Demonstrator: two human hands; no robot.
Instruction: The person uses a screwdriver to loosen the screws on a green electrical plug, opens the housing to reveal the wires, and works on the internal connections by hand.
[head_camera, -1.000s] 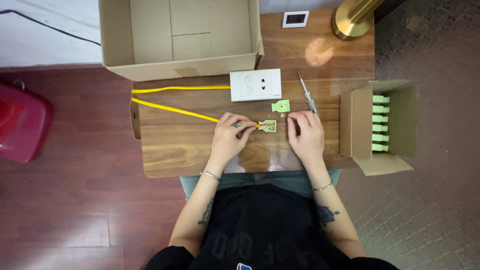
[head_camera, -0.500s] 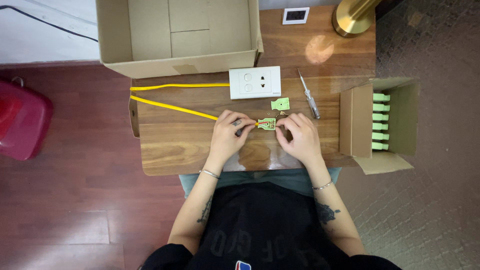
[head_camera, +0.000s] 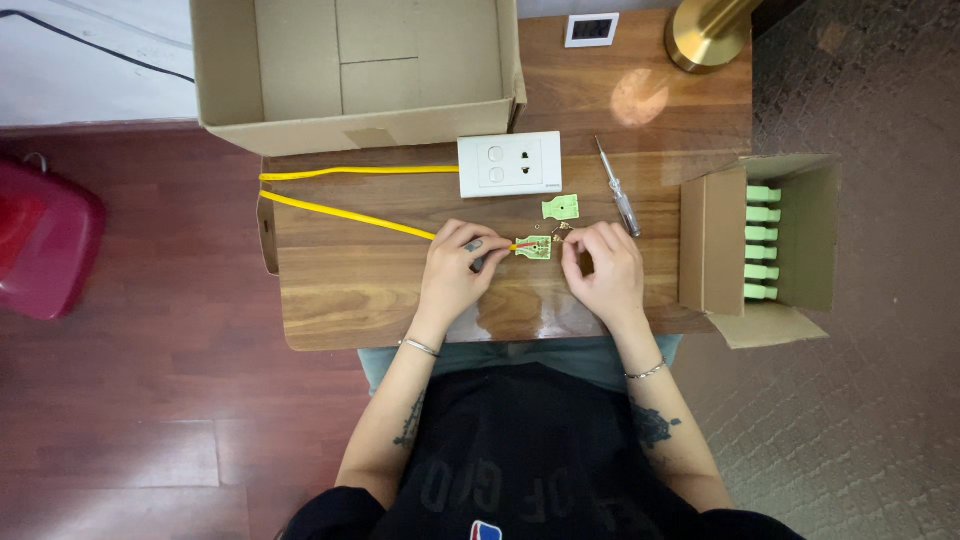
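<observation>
1. Left hand (head_camera: 455, 270) rests on the wooden table (head_camera: 340, 300), fingers closed around the end of the yellow cable (head_camera: 340, 212) right where it meets the green plug base (head_camera: 533, 247).
2. Right hand (head_camera: 600, 268) is on the other side of that plug base, fingers pinched together at its right edge on something small; too small to tell what exactly.
3. Plug base lies flat on the table between the two hands, near the front middle. A red wire shows at its left end where the cable enters.
4. Cable runs left from the left hand, loops at the table's left edge and comes back to the white wall socket plate (head_camera: 509, 164).
5. Loose green cover piece (head_camera: 560, 207) lies just behind the plug base, apart from both hands.
6. Screwdriver (head_camera: 618, 188) with clear handle lies at an angle just right of the cover piece, untouched.
7. Large open cardboard box (head_camera: 355, 130) sits at the back of the table, behind the socket plate.
8. Small cardboard box (head_camera: 710, 240) at the right edge holds a column of green plugs (head_camera: 762, 242).
9. Brass lamp base (head_camera: 705, 35) stands at the back right corner; a small white framed panel (head_camera: 591, 29) lies left of it.
10. Red bag (head_camera: 45, 245) on the floor, well left of the table.
</observation>
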